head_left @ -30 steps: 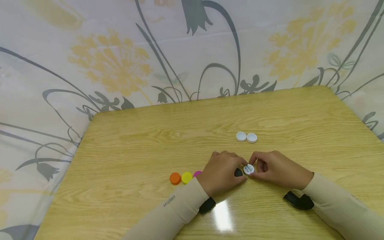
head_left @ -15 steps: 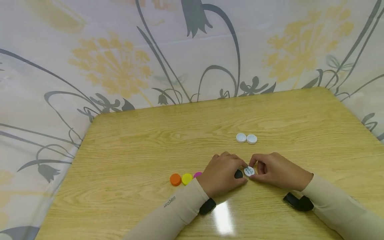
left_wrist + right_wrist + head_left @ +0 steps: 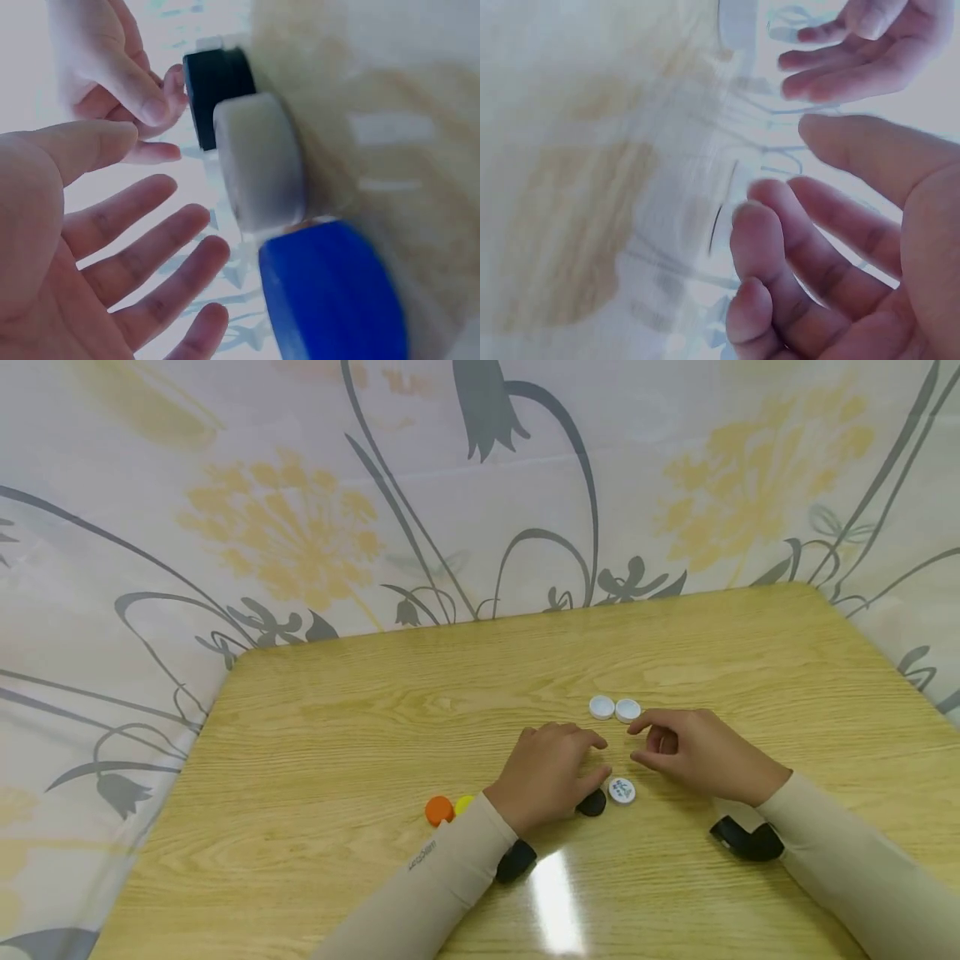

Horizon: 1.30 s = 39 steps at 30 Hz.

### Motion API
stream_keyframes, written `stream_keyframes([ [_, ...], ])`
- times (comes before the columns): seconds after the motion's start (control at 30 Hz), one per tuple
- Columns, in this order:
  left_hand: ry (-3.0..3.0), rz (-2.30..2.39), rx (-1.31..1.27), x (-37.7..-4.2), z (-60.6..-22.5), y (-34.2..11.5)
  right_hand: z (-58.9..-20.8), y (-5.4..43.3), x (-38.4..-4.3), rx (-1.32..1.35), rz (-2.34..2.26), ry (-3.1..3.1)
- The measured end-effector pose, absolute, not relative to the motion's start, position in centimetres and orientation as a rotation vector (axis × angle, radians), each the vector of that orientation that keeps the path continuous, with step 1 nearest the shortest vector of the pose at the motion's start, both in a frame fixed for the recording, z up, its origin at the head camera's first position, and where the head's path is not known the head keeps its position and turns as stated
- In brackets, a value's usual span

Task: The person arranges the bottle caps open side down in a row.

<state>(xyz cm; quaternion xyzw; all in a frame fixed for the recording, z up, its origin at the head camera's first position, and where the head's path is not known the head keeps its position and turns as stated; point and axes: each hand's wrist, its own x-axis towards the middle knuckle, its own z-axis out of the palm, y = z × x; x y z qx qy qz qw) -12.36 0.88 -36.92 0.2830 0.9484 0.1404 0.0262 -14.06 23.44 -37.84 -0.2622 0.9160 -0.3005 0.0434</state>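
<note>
In the head view my left hand [image 3: 551,772] hovers over a row of bottle caps, covering part of it, its fingers apart and holding nothing. At the row's right end lie a black cap [image 3: 592,802] and a white cap [image 3: 622,791] with printing on its top. The left wrist view shows a blue cap [image 3: 334,292] and a greyish-white cap [image 3: 262,165] beside my spread fingers. My right hand [image 3: 705,753] is loosely bent, thumb and forefinger parted around nothing. Just past its fingertips sit two upturned white caps [image 3: 627,710] [image 3: 602,707].
An orange cap [image 3: 438,811] and a partly covered yellow cap [image 3: 464,804] continue the row to the left. The wooden table [image 3: 337,718] ends at a flower-patterned cloth [image 3: 450,485] behind it. Black straps [image 3: 746,839] sit at both wrists.
Both hands have let go of the printed white cap and lifted away toward the back of the table. The printed cap stays beside the black one. The right hand is now nearer the upturned caps.
</note>
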Motion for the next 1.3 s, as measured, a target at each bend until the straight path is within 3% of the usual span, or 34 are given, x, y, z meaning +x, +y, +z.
stream_keyframes([
  [0.53, 2.95, 0.375, 0.573, -14.4, -36.8, 2.4, -37.6, 21.8, -17.8, -0.775, -0.833, 2.942],
  [1.3, 2.895, 0.3, 0.624, -14.3, -37.3, 2.4, -38.9, 20.7, -18.9, -0.878, -0.831, 2.869],
])
